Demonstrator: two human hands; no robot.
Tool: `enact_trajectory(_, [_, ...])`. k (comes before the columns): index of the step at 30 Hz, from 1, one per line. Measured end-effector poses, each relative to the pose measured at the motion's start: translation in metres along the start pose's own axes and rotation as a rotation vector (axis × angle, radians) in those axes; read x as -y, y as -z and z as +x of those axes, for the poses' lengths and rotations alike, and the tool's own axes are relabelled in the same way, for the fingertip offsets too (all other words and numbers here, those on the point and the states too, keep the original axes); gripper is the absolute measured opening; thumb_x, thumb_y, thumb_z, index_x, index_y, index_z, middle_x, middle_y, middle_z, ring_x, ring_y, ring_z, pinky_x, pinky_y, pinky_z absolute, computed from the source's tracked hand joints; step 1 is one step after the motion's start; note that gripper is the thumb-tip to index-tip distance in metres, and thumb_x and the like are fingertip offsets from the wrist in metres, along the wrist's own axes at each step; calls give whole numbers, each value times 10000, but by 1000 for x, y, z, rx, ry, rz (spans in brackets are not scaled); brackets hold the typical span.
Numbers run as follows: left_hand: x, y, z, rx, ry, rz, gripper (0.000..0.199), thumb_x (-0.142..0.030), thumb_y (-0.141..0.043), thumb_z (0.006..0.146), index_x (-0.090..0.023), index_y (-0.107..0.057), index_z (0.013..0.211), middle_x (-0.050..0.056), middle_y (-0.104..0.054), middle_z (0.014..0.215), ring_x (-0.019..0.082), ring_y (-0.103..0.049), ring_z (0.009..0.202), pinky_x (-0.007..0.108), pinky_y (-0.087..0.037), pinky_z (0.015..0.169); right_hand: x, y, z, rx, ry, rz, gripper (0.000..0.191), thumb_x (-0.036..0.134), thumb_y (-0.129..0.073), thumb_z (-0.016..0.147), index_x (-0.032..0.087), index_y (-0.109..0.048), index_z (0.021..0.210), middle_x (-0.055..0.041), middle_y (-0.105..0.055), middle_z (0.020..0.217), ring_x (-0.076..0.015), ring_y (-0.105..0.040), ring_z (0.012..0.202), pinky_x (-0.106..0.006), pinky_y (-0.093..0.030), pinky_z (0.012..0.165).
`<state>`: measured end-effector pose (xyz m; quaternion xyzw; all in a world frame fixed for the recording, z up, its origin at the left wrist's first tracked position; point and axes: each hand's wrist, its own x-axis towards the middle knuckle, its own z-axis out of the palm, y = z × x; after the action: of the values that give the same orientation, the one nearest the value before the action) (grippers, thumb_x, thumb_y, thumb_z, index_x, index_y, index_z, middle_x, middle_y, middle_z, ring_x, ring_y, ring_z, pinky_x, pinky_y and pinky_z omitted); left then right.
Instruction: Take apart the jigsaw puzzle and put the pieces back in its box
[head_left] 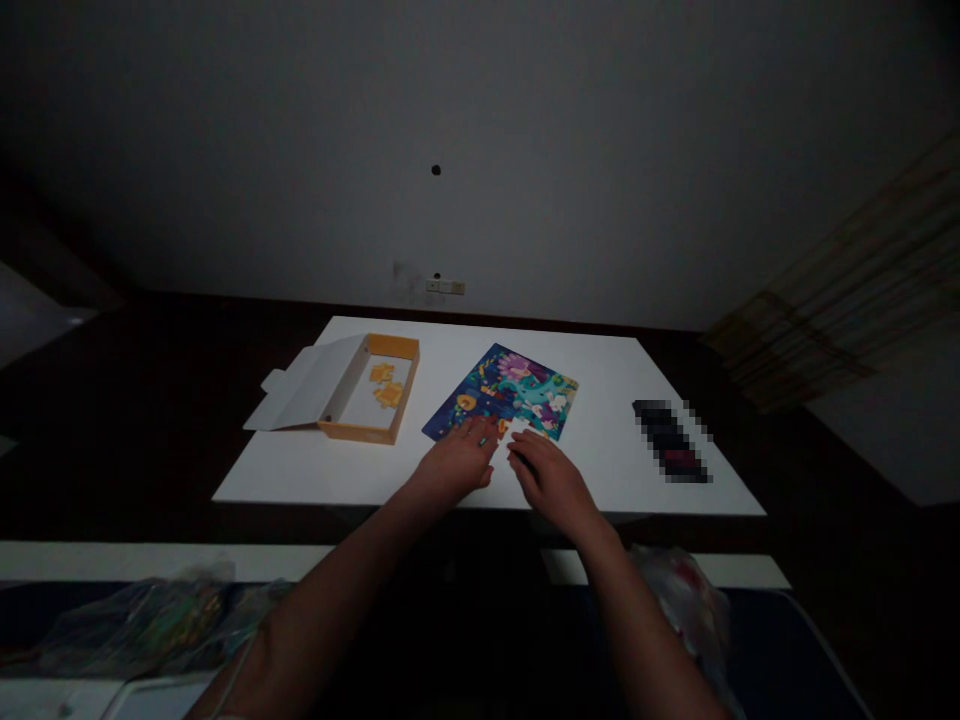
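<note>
A colourful jigsaw puzzle [487, 395] with a sea-creature picture lies turned at an angle on the white table. At its near corner a white patch shows between my hands; whether it is bare table or a blank piece I cannot tell. My left hand [459, 458] rests palm down over the puzzle's near left edge, fingers stretched out. To the right of the patch, my right hand [553, 475] reaches in with curved fingers, its thumb apart from them. Nothing shows in its grasp. The hands cover part of the puzzle's near corner.
An orange-edged box [360, 434] stands at the left with its white lid flap [311, 385] folded out. Several orange puzzle pieces [388, 394] lie inside it. A blurred dark object [671, 440] lies at the right. Plastic bags [161, 620] sit below the table's near edge [300, 500].
</note>
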<state>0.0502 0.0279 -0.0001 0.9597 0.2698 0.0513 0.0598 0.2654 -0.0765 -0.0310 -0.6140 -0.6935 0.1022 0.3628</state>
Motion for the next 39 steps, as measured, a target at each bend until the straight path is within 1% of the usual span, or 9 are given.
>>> enact_trajectory(7, [-4, 11, 6, 51, -36, 26, 532, -74, -661, 1031, -175, -710, 1551, 237, -552, 1796, 423, -598, 1628, 520, -623, 1205, 0, 5, 0, -6, 31, 10, 241, 302, -633, 1125, 328, -847, 1233, -151, -812, 1353, -378, -778, 1311, -634, -657, 1140])
enact_trajectory(16, [27, -1, -13, -75, -54, -238, 597, -133, -489, 1149, -277, -567, 1723, 142, -595, 1786, 316, -632, 1612, 515, -622, 1223, -3, 1, -2, -78, 34, 77, 269, 289, -646, 1096, 343, -828, 1287, -154, -775, 1339, -352, -786, 1276, -570, -683, 1101])
enact_trajectory(21, [59, 33, -27, -358, 74, -311, 564, -134, -500, 1110, -255, -658, 1638, 115, -731, 1643, 278, -704, 1511, 475, -569, 1290, -10, -1, -3, -163, -56, 106, 366, 350, -730, 1010, 283, -800, 1363, -173, -807, 1369, -380, -799, 1281, -578, -671, 1112])
enact_trajectory(24, [91, 59, -41, -394, 279, -167, 542, -139, -490, 1098, -245, -701, 1586, 123, -748, 1599, 326, -700, 1491, 532, -594, 1247, -10, 0, -4, -92, -137, 144, 351, 407, -764, 983, 321, -816, 1320, -119, -872, 1285, -364, -852, 1140, -525, -701, 990])
enact_trajectory(28, [115, 73, -56, -372, 353, -36, 470, -266, -515, 1143, -222, -723, 1562, 169, -735, 1583, 384, -703, 1444, 628, -602, 1221, -7, 2, -6, -29, -187, 183, 303, 454, -739, 1014, 322, -839, 1267, -95, -903, 1191, -339, -873, 1004, -478, -700, 895])
enact_trajectory(31, [99, 66, -60, -496, 322, 76, 421, -281, -550, 1140, -197, -762, 1494, 183, -685, 1640, 416, -559, 1607, 686, -488, 1334, -3, 2, -3, -40, -202, 239, 344, 411, -656, 1042, 305, -813, 1329, -106, -896, 1229, -333, -874, 1023, -480, -703, 891])
enact_trajectory(33, [78, 54, -60, -534, 235, 73, 379, -248, -565, 1128, -189, -789, 1428, 185, -709, 1594, 398, -578, 1580, 643, -508, 1323, 4, 0, 5, -69, -193, 281, 397, 351, -612, 1027, 280, -786, 1376, -118, -880, 1300, -334, -860, 1118, -491, -699, 948])
enact_trajectory(37, [37, 22, -56, -298, 2, -42, 291, -195, -587, 1091, -230, -836, 1238, 115, -836, 1207, 308, -768, 1180, 503, -659, 1092, 38, -15, 47, -146, -167, 376, 390, 347, -646, 1000, 242, -765, 1356, -129, -859, 1321, -321, -826, 1191, -478, -694, 990])
enact_trajectory(39, [27, 10, -52, -252, 56, -83, 308, -199, -610, 1085, -230, -822, 1306, 122, -821, 1344, 311, -751, 1286, 488, -637, 1156, 65, -26, 80, -151, -134, 456, 353, 377, -684, 1011, 256, -760, 1333, -127, -850, 1305, -305, -838, 1132, -452, -705, 951])
